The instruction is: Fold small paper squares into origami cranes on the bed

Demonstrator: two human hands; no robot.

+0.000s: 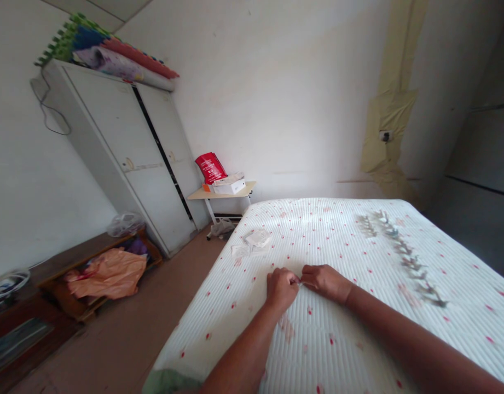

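My left hand point(282, 285) and my right hand point(328, 282) meet above the middle of the bed, fingertips pinched close together. Between them shows a tiny whitish piece point(300, 284) that looks like paper; the fingers hide most of it. Off to the right, small folded figures point(407, 257), greyish-green and birdlike, stand in a long row, with a shorter row point(366, 225) beside its far end. Beyond my left hand lies a small pile of white paper squares point(258, 238), partly in or on a clear wrapper.
The bed point(337, 339) has a white ribbed cover with red dots. Behind it stands a small table point(198, 193) bearing a red bag point(210, 167) and a white box point(231, 187). A grey cabinet point(112, 126) and a low wooden shelf point(77, 306) are at the left.
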